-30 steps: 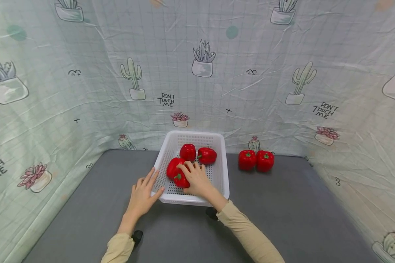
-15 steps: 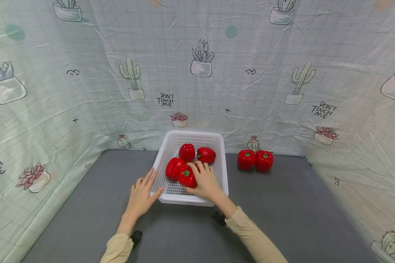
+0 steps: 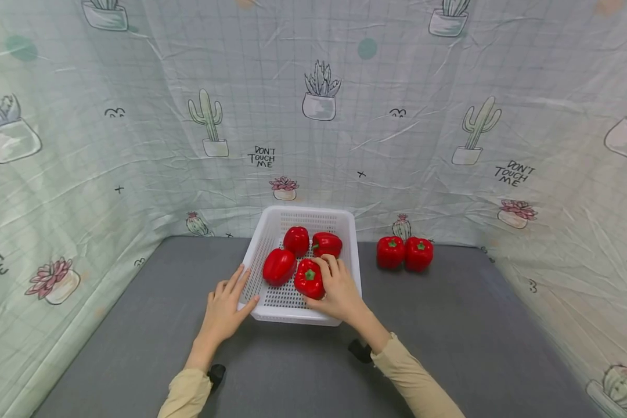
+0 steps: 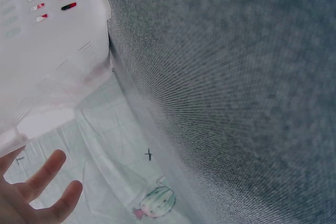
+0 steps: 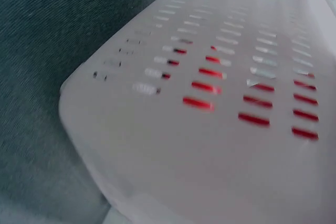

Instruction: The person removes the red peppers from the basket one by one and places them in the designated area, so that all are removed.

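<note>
Head view: glossy red bell pepper with green stem (image 3: 308, 280) inside the white perforated plastic basket (image 3: 298, 316), toward its near side; stem end up, axis roughly upright; right hand (image 3: 339, 293) nearer, on the pepper's right, grip clamped round it, thumb near side, fingers far side; cannot tell whether it touches the basket floor; left hand (image 3: 224, 307) at the left rim, fingers extended; left-hand red pepper (image 3: 279, 267) just beside; outside, rightward, paired red peppers (image 3: 391, 252) on the dark grey worktop (image 3: 292, 377).
</note>
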Available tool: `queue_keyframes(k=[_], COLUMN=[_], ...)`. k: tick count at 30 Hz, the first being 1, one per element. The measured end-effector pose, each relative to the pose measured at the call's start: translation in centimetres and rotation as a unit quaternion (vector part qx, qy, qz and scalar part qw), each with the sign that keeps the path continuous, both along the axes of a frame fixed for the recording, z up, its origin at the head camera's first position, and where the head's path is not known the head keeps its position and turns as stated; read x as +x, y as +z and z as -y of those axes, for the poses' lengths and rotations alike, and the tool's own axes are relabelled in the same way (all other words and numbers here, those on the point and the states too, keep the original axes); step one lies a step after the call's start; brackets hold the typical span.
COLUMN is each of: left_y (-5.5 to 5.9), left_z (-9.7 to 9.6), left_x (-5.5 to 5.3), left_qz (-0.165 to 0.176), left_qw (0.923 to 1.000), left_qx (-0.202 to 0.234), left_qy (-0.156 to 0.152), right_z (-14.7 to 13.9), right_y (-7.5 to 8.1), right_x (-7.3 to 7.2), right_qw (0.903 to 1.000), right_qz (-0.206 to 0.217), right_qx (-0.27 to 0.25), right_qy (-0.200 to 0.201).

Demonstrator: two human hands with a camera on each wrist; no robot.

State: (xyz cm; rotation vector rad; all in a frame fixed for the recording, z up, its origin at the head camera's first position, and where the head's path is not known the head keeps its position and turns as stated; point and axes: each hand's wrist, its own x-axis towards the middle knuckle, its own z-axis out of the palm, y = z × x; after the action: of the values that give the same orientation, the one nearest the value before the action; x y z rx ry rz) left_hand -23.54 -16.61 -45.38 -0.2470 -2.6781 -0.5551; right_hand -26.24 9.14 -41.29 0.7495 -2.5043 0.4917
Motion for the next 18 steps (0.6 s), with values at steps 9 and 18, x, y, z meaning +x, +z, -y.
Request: queue_keyframes(k=[9,18], left_y=[0.1,0.1], left_z=[0.0,0.0], left_x=[0.0,0.0], left_qz=[0.005,0.006], left_qw=[1.0000,1.0000], left_qx=[0.001,0.002], left_qy=[0.002,0.000], right_z=[-2.5,-4.8], right_y=[0.8,1.6], right_x=[0.6,1.5], right_qw=[0.9995,0.9989], right_qz=[-0.011,-0.004], right_qx=[-0.022,-0.042], right_qy=[-0.021,-0.021])
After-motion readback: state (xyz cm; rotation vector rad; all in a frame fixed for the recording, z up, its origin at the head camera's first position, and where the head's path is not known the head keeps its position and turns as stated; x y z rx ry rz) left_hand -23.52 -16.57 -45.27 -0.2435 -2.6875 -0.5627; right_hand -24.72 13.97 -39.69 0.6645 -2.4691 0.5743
